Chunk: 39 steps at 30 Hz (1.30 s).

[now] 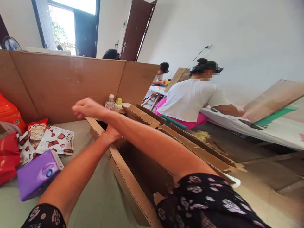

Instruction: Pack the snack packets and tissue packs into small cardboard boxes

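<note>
Green cloth (99, 199) lies beside an open cardboard box (129, 181), apparently being reached into, with left hand (111, 134) mostly hidden, right hand (86, 107) blurred beyond, both grips impossible to tell, and continuing likely calls for uncrossing them.

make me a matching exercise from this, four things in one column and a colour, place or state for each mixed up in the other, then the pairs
1. block-shaped pack
2. left hand
3. cardboard box
4. clear bottle

A. white-capped
B. mostly hidden behind the right forearm
C. purple
D. open-topped

Pairs: 1-C, 2-B, 3-D, 4-A
</note>
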{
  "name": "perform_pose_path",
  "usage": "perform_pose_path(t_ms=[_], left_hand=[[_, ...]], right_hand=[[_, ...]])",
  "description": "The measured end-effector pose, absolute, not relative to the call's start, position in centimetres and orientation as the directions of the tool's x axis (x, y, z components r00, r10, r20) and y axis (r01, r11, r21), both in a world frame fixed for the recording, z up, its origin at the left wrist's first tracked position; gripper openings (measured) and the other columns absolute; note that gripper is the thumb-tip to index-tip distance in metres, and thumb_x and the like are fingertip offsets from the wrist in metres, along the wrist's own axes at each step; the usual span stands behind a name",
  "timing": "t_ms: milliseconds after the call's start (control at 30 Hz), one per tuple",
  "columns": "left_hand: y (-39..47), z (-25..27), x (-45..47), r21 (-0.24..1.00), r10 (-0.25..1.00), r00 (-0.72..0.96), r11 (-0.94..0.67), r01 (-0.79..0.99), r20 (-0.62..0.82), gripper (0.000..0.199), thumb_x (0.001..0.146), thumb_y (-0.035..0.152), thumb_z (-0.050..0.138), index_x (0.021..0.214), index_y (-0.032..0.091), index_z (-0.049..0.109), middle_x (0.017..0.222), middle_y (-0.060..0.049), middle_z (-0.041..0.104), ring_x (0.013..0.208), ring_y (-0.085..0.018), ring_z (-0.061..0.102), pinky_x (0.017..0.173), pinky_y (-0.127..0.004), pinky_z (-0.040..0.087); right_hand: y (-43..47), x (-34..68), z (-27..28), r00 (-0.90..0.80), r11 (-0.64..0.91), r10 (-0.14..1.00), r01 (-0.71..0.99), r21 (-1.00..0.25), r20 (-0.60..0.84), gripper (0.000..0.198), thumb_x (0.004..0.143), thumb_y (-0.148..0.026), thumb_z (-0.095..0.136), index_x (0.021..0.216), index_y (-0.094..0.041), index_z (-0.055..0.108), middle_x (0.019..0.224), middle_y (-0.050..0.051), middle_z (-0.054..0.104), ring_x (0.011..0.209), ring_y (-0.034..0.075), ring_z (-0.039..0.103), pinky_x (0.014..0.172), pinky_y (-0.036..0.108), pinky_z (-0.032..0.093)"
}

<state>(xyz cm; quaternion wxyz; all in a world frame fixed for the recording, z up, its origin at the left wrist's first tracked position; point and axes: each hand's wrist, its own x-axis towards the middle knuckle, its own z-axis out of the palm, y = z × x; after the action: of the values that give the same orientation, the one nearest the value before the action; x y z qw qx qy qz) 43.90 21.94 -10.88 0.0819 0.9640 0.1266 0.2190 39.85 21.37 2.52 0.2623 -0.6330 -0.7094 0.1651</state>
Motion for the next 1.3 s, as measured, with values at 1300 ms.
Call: perform_pose_path(t_ms=[1300], left_hand=[[16.9, -6.2, 37.3, 0.124, 0.357, 0.866, -0.934, 0.335, 0.351, 0.03, 0.101, 0.036, 0.06, 0.128, 0.024, 0.063, 0.144, -0.011, 0.057, 0.124, -0.026, 0.059, 0.106, -0.049, 0.052]], right_hand=[[15.0, 41.1, 7.7, 0.23, 0.026, 0.912, 0.794, -0.607, 0.34, 0.041, 0.086, -0.025, 0.07, 0.125, -0.014, 0.065, 0.11, 0.014, 0.073, 0.091, 0.022, 0.07, 0.08, 0.038, 0.056]])
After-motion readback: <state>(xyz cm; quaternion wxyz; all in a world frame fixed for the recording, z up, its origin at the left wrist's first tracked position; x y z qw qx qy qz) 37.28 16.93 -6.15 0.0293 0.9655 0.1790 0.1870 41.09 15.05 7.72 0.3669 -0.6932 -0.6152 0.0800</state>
